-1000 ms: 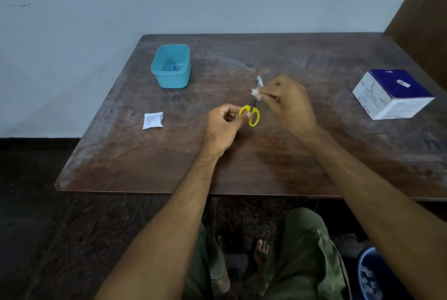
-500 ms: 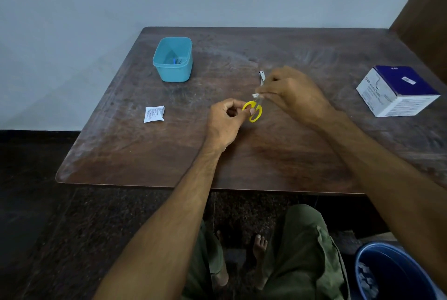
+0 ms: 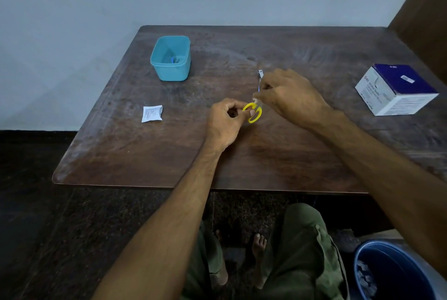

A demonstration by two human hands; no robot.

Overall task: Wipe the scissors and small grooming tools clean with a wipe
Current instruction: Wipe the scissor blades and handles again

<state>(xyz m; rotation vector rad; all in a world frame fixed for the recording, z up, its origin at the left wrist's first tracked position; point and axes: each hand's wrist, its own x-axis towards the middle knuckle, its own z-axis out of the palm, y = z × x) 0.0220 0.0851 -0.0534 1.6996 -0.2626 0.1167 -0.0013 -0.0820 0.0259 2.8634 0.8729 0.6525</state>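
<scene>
A dark brown wooden table [image 3: 150,154] with rounded corners is standing against a pale wall, and a person is sitting at its near edge with both forearms reaching over it. A blue round bucket [image 3: 396,273] is sitting on the floor at the lower right, cut off by the frame edge, with pale scraps inside it. A white and dark blue cardboard box [image 3: 396,90] is lying near the table's right edge, well apart from the hands. A teal plastic tub [image 3: 171,59] is standing toward the far left, with something small and blue inside that is too dim to make out. The left hand [image 3: 226,123] is pinching one yellow loop of a small pair of yellow-handled scissors [image 3: 253,112], held just above the table's middle. The right hand [image 3: 290,96] is curling its fingers around the scissors' blades, hiding most of them; only a thin metal tip is showing beyond the knuckles. A sliver of white wipe [image 3: 255,99] is peeking out under the right hand's fingers. A small white printed sachet [image 3: 152,113] is lying flat on the table left of the hands.
</scene>
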